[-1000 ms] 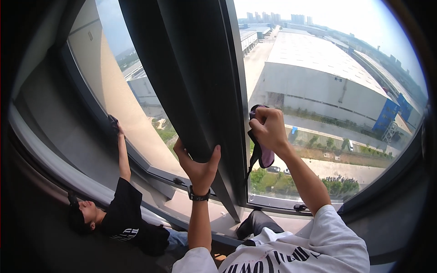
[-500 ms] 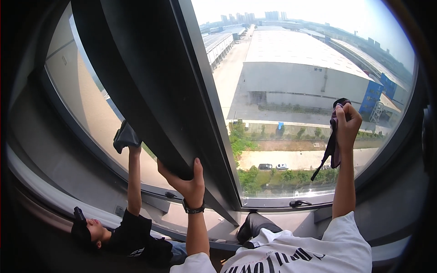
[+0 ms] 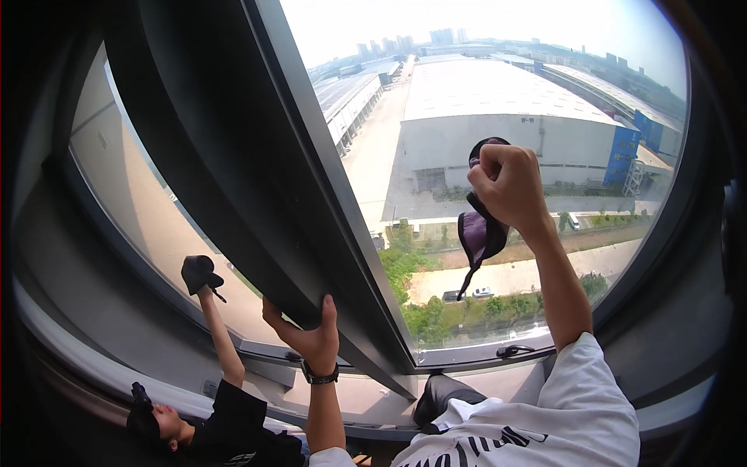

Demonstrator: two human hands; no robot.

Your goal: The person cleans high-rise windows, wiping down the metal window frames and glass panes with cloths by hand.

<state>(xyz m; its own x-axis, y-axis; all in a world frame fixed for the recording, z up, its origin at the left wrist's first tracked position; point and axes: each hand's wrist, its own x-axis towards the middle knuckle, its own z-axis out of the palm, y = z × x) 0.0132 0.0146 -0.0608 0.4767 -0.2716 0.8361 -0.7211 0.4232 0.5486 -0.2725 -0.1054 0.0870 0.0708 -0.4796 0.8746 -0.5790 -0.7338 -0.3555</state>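
Note:
My right hand (image 3: 512, 185) is closed in a fist round a bunched purple cloth with a dark edge (image 3: 482, 233), held up at the right window pane (image 3: 436, 194). Part of the cloth hangs below the fist, ending in a thin dark tail. Whether the cloth touches the glass I cannot tell. Lower left, my left hand (image 3: 313, 338), with a dark band on its wrist, grips the edge of the dark window post (image 3: 226, 179). Its thumb lies up along the near face, and the post hides most of its fingers.
To the left, a co-worker (image 3: 233, 424) in a black top reaches up with a dark cloth (image 3: 201, 274) at the left pane. A window handle (image 3: 515, 352) sits on the lower frame above a pale sill (image 3: 506, 381). Beyond the glass stands a large white-roofed building (image 3: 506, 93).
My right hand has moved left across the pane with the cloth. My left hand keeps its grip on the post. The co-worker's cloth is lower and further left in view.

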